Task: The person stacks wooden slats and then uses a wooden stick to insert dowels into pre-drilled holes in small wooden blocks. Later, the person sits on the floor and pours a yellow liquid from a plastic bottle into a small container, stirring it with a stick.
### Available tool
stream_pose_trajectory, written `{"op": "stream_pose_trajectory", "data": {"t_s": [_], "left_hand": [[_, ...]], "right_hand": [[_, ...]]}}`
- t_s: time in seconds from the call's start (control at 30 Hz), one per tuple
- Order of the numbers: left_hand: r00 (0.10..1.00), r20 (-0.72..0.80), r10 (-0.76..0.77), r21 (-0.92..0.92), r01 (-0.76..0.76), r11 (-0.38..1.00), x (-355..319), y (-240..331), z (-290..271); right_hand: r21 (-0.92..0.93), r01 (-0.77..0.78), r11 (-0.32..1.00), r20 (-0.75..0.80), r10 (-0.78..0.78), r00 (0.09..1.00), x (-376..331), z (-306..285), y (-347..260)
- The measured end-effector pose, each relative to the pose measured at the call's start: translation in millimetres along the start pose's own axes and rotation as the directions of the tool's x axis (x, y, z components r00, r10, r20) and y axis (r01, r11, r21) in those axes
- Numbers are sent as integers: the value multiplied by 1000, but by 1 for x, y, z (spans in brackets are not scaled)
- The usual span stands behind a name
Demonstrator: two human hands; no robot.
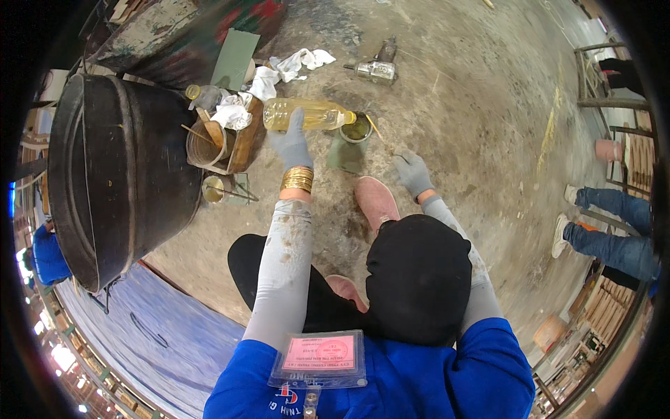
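Note:
My gloved left hand (289, 142) is wrapped round a clear plastic bottle (305, 114) of yellowish liquid. The bottle lies nearly level, its neck at the rim of a small cup (356, 140). Greenish liquid shows in the cup, which stands on a flat green piece (344, 155) on the floor. A thin yellowish stick (375, 127) leans out of the cup on its right. My gloved right hand (413, 172) is to the right of the cup, apart from it, with fingertips pinched together. Whatever they hold is too small to make out.
On the left stands a big black drum (132, 160). Beside it are a wooden-sided box (246, 143), a container with sticks (209, 143), white rags (296, 64) and a small cup (213, 188). A metal power tool (377, 68) lies ahead. Another person's legs (607, 223) are at right.

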State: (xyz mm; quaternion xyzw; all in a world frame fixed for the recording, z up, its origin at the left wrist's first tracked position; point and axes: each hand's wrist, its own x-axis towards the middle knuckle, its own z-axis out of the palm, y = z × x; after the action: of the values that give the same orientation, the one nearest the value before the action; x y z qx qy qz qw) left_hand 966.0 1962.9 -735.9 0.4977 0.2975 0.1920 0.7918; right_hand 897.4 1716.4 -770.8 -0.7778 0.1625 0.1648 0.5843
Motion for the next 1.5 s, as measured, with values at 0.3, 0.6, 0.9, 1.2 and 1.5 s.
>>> {"op": "stream_pose_trajectory", "data": {"t_s": [0.3, 0.6, 0.9, 1.2, 1.5], "left_hand": [[915, -102, -390, -91, 382, 920, -8, -5, -17], [784, -91, -614, -243, 580, 778, -16, -20, -35], [650, 24, -759, -408, 700, 586, -19, -33, -30], [689, -98, -718, -411, 628, 660, -19, -39, -51], [666, -114, -737, -456, 624, 634, -23, -37, -65]], "right_hand": [[181, -104, 978, 65, 93, 994, -1, 8, -8], [171, -106, 980, 160, 78, 984, -2, 12, -19], [-331, 387, 860, 109, -373, 921, 19, 14, 17], [-940, 263, 218, 228, -174, 958, 7, -12, -73], [-629, 454, 631, 316, -326, 891, 48, -34, -154]]}}
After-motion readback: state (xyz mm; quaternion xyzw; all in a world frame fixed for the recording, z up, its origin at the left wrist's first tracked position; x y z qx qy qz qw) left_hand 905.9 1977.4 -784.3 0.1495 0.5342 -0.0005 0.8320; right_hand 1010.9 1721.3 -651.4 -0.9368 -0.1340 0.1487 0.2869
